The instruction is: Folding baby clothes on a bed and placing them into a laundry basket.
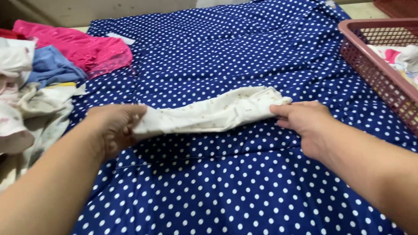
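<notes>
While your left hand (114, 128) pinches one end of the cream garment (208, 113) and your right hand (305, 120) grips the other | it lies stretched across the polka-dot blanket (215, 192) | likely light, limp, soft: hold the ends.

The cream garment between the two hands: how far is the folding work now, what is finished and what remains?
Nothing clearly finished shows. In hand: the cream garment lies in a narrow strip on the dotted blue cover, the left hand gripping one end, the right hand pinching the other. Left: a loose heap of clothes at the left, unfolded. The pink basket holds more cloth; whether folded, I cannot tell.
</notes>
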